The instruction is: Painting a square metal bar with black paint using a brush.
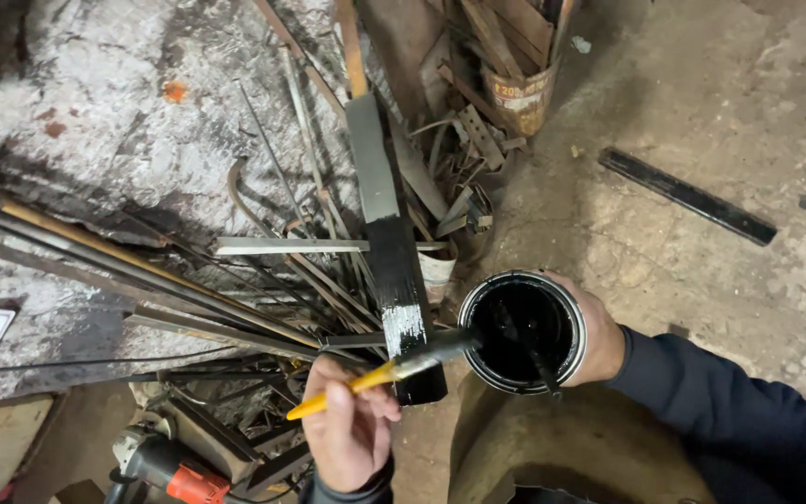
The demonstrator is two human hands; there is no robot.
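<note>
Our left grip point(352, 425) is closed on the yellow handle of a brush point(394, 369), fingers wrapped round it near its tail end, so the bristles reach out to the right and dip over the rim of the can point(524, 331). Our right grip point(597, 341) is clamped round the far side of that can, holding it level and close to the brush, which we judge keeps the black paint inside from tipping and shortens the reach. The can sits in the air just right of a flat metal bar point(394, 271) that leans up out of a scrap pile point(263, 280); the lower part of the bar is black and wet-looking, with a streaky pale patch near the bottom, while the upper part is bare grey. A second black strip point(687, 196) lies apart on the concrete floor point(701, 112). An angle grinder point(165, 467) with an orange body lies at lower left, partly cut off by the frame. A rusty drum point(520, 84) full of offcuts stands at the top, its upper part out of view. We cannot tell how full the can is, as the paint reads only as a dark pool, and our right fingers are hidden behind it. The rounded tan shape at the bottom is too close to make out.
</note>
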